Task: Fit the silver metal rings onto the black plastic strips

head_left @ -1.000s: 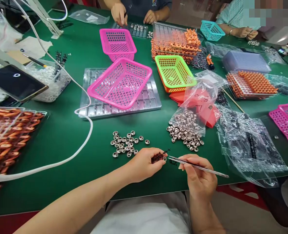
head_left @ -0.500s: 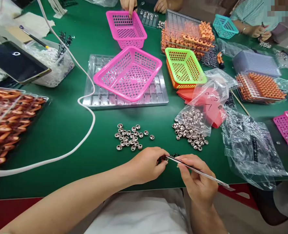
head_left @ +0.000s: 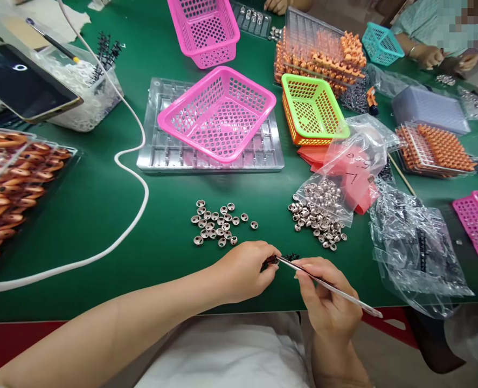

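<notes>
— What was the small black plastic part point(head_left: 270, 262) like to handle?

— Light and tiny, by the look of it, probably stiff but easy to drop or flick away. It sat at the near edge of the green table mat point(head_left: 101, 215), pinched at the fingertips of the left hand point(head_left: 244, 269). Taking it by its sides seemed safest, leaving the end free for the tool.

— And the hands themselves?

— The left hand was curled closed around the part, thumb against forefinger. The right hand point(head_left: 327, 307) was closed on the thin silver metal tweezers point(head_left: 327, 285), held like a pen, the tip touching the part.

— Anything close by?

— A loose cluster of small silver metal caps point(head_left: 218, 223) lay just beyond the left hand, apart from it.
</notes>
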The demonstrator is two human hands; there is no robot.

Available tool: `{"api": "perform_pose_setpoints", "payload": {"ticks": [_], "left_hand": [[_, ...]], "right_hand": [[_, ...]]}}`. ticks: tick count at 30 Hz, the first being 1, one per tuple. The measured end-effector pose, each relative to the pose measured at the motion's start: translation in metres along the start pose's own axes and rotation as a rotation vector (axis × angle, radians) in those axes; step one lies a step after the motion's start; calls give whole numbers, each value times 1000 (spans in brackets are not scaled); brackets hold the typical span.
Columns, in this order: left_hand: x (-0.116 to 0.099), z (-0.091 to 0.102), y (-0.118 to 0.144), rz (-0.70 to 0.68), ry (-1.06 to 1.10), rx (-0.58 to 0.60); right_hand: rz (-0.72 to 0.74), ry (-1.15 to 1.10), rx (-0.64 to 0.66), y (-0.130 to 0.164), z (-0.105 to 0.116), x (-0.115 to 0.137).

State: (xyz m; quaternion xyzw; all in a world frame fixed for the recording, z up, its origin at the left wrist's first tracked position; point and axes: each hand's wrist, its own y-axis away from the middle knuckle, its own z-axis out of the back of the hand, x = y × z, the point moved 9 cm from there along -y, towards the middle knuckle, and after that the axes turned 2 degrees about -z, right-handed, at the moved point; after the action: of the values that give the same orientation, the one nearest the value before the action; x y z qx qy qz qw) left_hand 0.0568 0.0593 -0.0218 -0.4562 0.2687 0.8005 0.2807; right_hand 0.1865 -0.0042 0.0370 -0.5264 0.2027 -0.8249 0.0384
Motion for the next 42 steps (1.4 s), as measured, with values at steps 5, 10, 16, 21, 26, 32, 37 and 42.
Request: {"api": "perform_pose_setpoints", "payload": {"ticks": [5,10,16,21,26,32,37,42], "left_hand": [[-1,0,0,5,-1,0],[-1,1,0,0,-4,-5],[1,1,0,19,-3,-3],[0,1,1,14,-2,-7],[-1,1,1,0,-1,-3],[1,0,1,7,-19,0],[2,0,2,6,-50,-29],[1,1,3,11,-84,-30]], "right_hand": [[-4,-19,-2,2,-1,-2],[10,-21,-6,1,-2,-1],[6,-30,-7,0,-2,-2],[-7,-26,-11,2,-2,-4],[-16,-15,-8,2,-2,-5],[8,10,-5,1,-3,-4],[16,49,-8,0,-3,-2],[32,51,8,0,-4,-1]]}}
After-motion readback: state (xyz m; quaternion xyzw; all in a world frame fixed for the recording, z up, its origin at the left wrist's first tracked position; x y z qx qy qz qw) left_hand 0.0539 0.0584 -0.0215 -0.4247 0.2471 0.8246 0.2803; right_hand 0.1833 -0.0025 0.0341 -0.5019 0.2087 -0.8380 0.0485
